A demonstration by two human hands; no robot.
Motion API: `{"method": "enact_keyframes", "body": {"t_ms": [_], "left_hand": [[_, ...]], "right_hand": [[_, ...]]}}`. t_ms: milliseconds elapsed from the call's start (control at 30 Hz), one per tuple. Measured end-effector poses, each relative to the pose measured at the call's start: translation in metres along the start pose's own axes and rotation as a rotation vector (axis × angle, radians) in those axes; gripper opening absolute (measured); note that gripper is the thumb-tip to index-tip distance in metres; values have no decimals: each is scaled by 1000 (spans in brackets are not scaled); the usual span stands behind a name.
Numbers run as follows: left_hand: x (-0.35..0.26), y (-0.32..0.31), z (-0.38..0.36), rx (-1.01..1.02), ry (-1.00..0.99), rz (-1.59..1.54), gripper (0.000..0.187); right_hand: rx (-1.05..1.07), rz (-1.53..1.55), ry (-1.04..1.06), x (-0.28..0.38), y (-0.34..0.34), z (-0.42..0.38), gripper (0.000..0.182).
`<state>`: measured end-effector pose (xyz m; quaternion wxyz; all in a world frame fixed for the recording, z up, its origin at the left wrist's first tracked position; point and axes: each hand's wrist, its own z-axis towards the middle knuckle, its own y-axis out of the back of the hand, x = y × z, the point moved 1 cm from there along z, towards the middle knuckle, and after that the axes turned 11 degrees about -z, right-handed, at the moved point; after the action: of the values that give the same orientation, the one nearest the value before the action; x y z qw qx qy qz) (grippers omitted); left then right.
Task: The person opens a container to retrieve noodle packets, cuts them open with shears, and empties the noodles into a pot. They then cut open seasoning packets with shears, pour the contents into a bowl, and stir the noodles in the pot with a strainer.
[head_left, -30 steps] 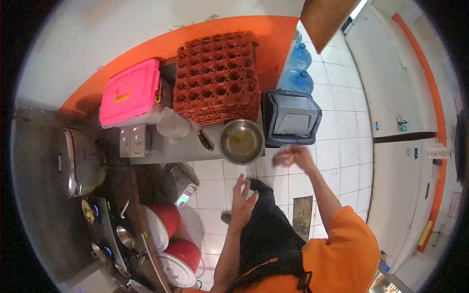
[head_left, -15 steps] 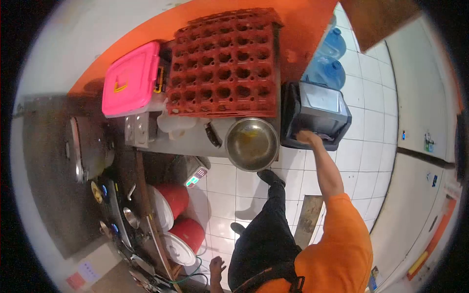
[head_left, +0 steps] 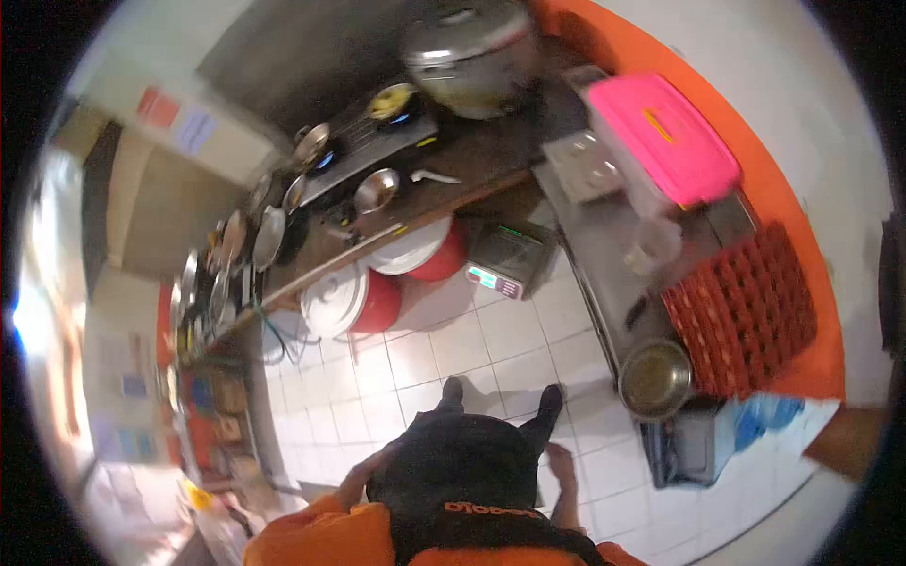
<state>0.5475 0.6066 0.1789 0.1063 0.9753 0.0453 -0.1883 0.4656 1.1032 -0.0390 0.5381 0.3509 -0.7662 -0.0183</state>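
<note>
My left hand (head_left: 361,474) is low beside the dark apron (head_left: 453,467), its fingers blurred and partly hidden. On the other side of the apron, my right hand (head_left: 561,462) hangs over the tiled floor, with blurred fingers and no object visible in it. A metal bowl (head_left: 655,379) rests at the counter's near end, beside stacked red egg trays (head_left: 746,316). The black bin (head_left: 681,448) stands just past the bowl, away from both hands.
A pink-lidded box (head_left: 665,137) and clear containers (head_left: 583,168) sit on the right counter (head_left: 604,255). Pans, burners and a large pot (head_left: 472,57) line the left worktop. Below are red buckets (head_left: 377,304) and a digital scale (head_left: 510,259). Blue bottles (head_left: 764,415) stand at right.
The view has swung left toward the stove, so the counter now lies at the right. My right hand has come out of the black bin and down beside my body.
</note>
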Motion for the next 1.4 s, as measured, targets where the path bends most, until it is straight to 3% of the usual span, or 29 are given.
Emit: {"method": "enact_keyframes", "body": {"t_ms": [33,67,167,200,333,433,533,633,700,800,967,1033,1100,1200,1333,1400], "left_hand": [[10,4,-4,4,13,-13,38],[27,10,-3,4,25,-42,38],[69,31,-4,-21,42,-151,39],[84,34,-1,-45,33,-206,39],[150,41,11,-185,49,-484,39],[203,45,-8,-253,169,-655,39],[253,63,-60,-246,395,-749,40],[270,78,-84,-270,522,-850,40],[254,89,-61,-337,491,-964,40],[179,116,29,-467,302,-1152,41],[64,183,118,-595,71,-1346,41],[39,204,132,-644,73,-1392,41],[20,217,141,-686,94,-1432,41],[-18,234,145,-737,142,-1489,42],[-63,259,147,-793,186,-1547,42],[-81,278,153,-816,193,-1573,42]], "right_hand": [[97,-566,99,-36,-61,18,27],[164,-337,-131,25,-33,36,28],[255,-128,142,137,11,102,35],[49,-235,149,146,6,122,34],[178,-514,0,271,41,194,26],[64,-678,72,309,27,257,25],[90,-717,228,337,0,342,25],[73,-778,319,429,-44,389,23],[221,-485,313,463,-80,434,25],[392,-166,123,529,-141,488,25],[578,201,-74,645,-249,591,31],[646,222,-81,718,-287,622,32],[745,429,-142,764,-337,670,33],[856,416,-103,824,-426,751,36],[848,577,-334,884,-542,839,36],[681,606,-477,904,-585,874,33]]}}
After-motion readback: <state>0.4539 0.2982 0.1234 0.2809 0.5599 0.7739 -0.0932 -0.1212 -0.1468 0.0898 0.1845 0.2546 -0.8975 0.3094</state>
